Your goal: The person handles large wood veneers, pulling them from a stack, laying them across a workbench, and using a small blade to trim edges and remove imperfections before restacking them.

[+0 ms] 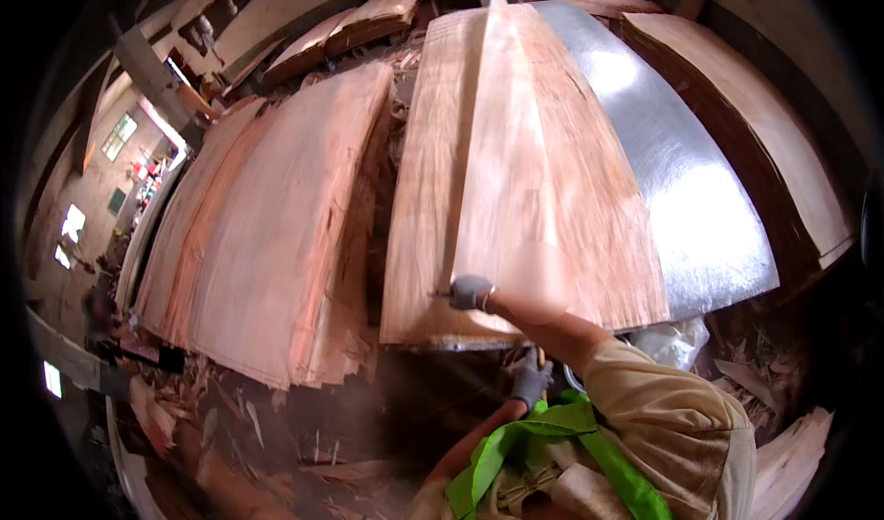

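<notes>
A pale wood veneer sheet (502,133) lies lengthwise over a wider stack of veneer (589,189), its left edge casting a shadow. My right hand (471,292), in a grey glove, is closed at that sheet's near left corner, the forearm reaching across from the right. A thin dark thing (440,294) sticks out left of the fingers; its kind is unclear. Lower, just in front of the stack's near edge, my left hand (531,379), also grey-gloved, is closed round a thin tan stick-like handle (541,356). Whatever is at the handle's end is hidden.
A shiny metal sheet (663,143) lies right of the stack, beside another veneer pile (746,106). To the left stands a large veneer stack (276,207). Wood scraps (230,419) litter the floor. Clear plastic (672,343) hangs near the metal sheet's front.
</notes>
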A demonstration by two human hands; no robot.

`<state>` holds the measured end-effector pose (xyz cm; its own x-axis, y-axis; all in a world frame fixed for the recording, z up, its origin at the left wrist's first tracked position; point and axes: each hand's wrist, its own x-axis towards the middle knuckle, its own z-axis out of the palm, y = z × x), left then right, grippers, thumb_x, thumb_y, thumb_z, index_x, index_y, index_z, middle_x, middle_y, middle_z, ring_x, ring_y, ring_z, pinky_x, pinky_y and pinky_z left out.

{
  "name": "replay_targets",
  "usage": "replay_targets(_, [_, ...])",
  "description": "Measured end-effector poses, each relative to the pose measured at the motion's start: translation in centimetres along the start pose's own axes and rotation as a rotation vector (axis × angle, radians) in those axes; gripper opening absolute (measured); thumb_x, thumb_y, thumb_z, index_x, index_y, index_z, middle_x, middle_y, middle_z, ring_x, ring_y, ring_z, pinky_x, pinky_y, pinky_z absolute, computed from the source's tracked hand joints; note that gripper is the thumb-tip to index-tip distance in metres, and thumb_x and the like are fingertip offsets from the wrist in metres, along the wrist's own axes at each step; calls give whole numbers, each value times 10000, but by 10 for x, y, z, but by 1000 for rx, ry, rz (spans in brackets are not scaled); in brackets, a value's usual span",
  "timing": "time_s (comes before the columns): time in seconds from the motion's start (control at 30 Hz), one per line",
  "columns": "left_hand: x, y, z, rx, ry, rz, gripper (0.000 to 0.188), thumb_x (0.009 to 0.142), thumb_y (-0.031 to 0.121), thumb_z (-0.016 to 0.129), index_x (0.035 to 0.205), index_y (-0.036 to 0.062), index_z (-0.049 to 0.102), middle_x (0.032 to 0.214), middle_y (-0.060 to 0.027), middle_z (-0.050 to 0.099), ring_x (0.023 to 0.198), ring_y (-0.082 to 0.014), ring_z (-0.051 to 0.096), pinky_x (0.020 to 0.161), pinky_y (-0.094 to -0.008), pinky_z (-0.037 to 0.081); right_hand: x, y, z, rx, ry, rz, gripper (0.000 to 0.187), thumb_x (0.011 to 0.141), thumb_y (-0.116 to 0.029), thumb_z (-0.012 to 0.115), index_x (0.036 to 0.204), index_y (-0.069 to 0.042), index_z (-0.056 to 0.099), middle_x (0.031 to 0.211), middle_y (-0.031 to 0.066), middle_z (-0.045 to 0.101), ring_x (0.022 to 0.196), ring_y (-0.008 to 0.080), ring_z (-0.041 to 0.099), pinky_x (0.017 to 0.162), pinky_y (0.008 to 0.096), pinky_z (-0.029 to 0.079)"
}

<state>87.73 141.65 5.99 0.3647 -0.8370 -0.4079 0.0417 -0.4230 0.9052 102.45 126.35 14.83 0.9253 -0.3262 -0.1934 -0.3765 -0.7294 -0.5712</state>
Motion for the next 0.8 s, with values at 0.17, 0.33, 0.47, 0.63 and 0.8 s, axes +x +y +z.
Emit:
replay_targets(0.17, [14,8,-9,-333,-320,-72,355,859,85,602,1158,-25,446,921,-147,586,729,-210,625,660,-308,515,13,13,13,33,-246,-89,346,731,-350,621,899,-54,682,841,180,666,782,302,640,720,396,494])
replay_targets(0.33, [34,20,-27,334,-382,461,391,879,217,568,1167,-35,483,1070,-211,575,1000,-323,565,880,-384,434,-41,70,-16,706,219,24,295,829,-271,676,938,2,650,814,132,671,758,134,594,688,309,471])
replay_targets(0.47, [45,21,-33,132,-615,151,412,869,279,596,1165,0,531,1076,-153,600,985,-220,560,883,-341,435,-147,104,-51,183,574,623,535,791,-523,591,974,-22,637,862,188,661,827,340,639,734,410,488])
replay_targets(0.63, [51,48,-14,-31,-804,317,300,876,117,582,1156,17,541,1102,-68,592,973,-150,531,875,-290,436,-172,73,-24,132,431,853,486,770,-479,618,824,3,634,723,216,632,732,352,635,663,423,471])
replay_targets(0.8, [32,77,-60,40,-802,470,354,904,232,555,1176,5,535,1018,-52,620,874,-128,551,791,-280,458,-178,55,-59,718,666,787,229,815,-203,654,669,-37,597,523,15,530,438,110,515,401,281,382])
